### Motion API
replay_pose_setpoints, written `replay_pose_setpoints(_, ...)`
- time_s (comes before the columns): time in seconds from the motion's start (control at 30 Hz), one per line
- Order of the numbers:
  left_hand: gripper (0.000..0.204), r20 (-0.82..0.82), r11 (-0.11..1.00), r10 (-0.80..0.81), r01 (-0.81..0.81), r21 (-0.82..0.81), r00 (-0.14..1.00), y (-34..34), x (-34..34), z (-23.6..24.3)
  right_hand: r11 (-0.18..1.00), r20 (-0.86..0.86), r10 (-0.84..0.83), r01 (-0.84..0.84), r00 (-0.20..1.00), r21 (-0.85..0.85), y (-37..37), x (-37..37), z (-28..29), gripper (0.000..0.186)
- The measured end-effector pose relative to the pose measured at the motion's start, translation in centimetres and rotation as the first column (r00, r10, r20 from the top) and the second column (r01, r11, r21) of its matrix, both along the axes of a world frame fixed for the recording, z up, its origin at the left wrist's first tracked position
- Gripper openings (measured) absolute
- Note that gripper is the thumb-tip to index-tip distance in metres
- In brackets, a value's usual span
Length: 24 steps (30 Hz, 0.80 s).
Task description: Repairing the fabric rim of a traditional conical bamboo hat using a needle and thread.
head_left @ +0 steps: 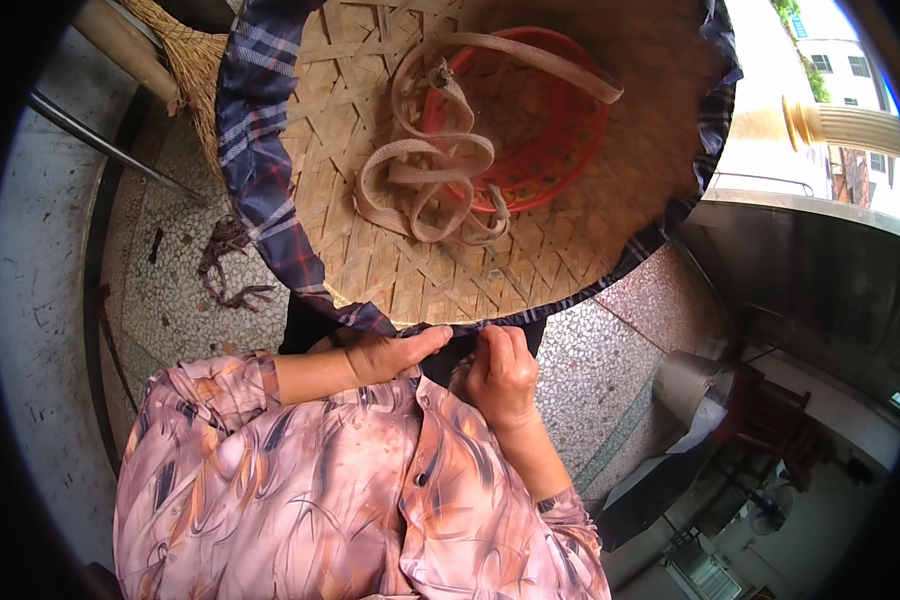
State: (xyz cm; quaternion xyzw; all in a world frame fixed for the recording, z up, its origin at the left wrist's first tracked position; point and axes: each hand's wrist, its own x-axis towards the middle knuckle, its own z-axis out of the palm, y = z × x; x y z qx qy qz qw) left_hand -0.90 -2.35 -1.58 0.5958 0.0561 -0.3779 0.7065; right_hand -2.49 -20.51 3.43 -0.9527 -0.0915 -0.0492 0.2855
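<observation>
A wide woven bamboo hat [390,250] lies upside down across the person's lap, its hollow facing the camera. A plaid cloth band [255,170] runs around the rim: it is plainly wrapped along the left side and down to the near edge, and a thinner dark strip of it follows the right side as well. Inside the hat sits a red plastic headpiece [550,130], with a loose beige strap [425,175] coiled over it and across the weave.

Both hands meet at the near edge of the rim. The left hand [385,355] pinches the band there, thumb and fingers pressed narrowly together on the cloth. The right hand [500,375] is curled close, fingertips bunched at the same spot on the band; whether it holds a needle or thread is too small to tell.

Judging from how things lie, the binding of the rim looks well advanced: the band seems to cover nearly the whole circle that shows, though the far edge is cut off by the frame. The spot under the fingers appears to be where the two ends of the band come together, so what is left is probably this closing stretch. The strap hangs free, not drawn tight.

On the terrazzo floor [170,280] to the left lie scraps of thread [225,265], and a straw broom [190,60] rests beyond the hat.
</observation>
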Motion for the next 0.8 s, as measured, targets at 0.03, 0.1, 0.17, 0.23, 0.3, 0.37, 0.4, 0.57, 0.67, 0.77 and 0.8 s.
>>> replay_pose_setpoints(0.03, 0.024, 0.018, 1.000, 0.005, -0.005, -0.001, 1.000, 0.0, 0.1, 0.0, 1.000, -0.018, -0.013, 0.014, 1.000, 0.023, -0.1, 0.0, 0.0, 0.021)
replay_pose_setpoints(0.1, 0.025, 0.075, 1.000, 0.003, -0.004, 0.011, 0.997, 0.0, 0.1, -0.2, 0.999, -0.037, -0.026, 0.028, 0.999, 0.045, -0.1, -0.1, 0.3, 0.020)
replay_pose_setpoints(0.17, 0.026, 0.130, 1.000, 0.000, -0.003, 0.024, 0.992, 0.2, 0.2, 0.0, 0.992, -0.139, -0.113, 0.103, 0.984, -0.071, 0.1, 0.0, 1.7, 0.018)
replay_pose_setpoints(0.23, 0.036, -0.123, 0.985, -0.171, 0.173, 0.014, 0.978, 0.6, 0.5, 0.8, 0.992, -0.140, -0.104, 0.093, 0.985, -0.085, -0.1, -0.1, 2.1, 0.018)
replay_pose_setpoints(0.3, 0.035, -0.104, 0.986, -0.161, 0.164, 0.013, 0.981, 0.7, 0.6, 1.3, 0.992, -0.141, -0.097, 0.083, 0.985, -0.098, -0.4, -0.2, 2.3, 0.017)
replay_pose_setpoints(0.37, 0.035, -0.085, 0.988, -0.152, 0.154, 0.011, 0.985, 0.7, 0.6, 1.3, 0.992, -0.183, -0.058, 0.036, 0.981, -0.121, -0.6, -0.3, 2.2, 0.018)
replay_pose_setpoints(0.4, 0.035, -0.096, 0.986, -0.163, 0.165, 0.017, 0.982, 0.7, 0.5, 1.0, 0.992, -0.183, -0.057, 0.035, 0.981, -0.121, -0.6, -0.3, 2.2, 0.018)
replay_pose_setpoints(0.57, 0.027, 0.111, 1.000, -0.012, 0.011, 0.003, 0.994, 0.1, 0.2, 0.3, 0.989, -0.196, -0.095, 0.071, 0.976, -0.129, -0.4, -0.5, 1.9, 0.018)
replay_pose_setpoints(0.67, 0.035, -0.072, 0.983, -0.177, 0.180, 0.035, 0.982, 0.5, 0.4, 0.8, 0.995, -0.188, -0.075, 0.061, 0.979, -0.079, -0.6, -0.5, 2.2, 0.018)
replay_pose_setpoints(0.77, 0.035, -0.097, 0.988, -0.153, 0.152, -0.016, 0.983, 0.5, 0.1, 0.3, 0.997, -0.170, -0.061, 0.052, 0.984, -0.051, -1.0, -0.4, 2.8, 0.018)
replay_pose_setpoints(0.8, 0.035, -0.130, 0.988, -0.151, 0.152, -0.005, 0.980, 0.5, 0.1, 0.4, 0.997, -0.170, -0.062, 0.054, 0.983, -0.051, -1.1, -0.3, 3.0, 0.018)
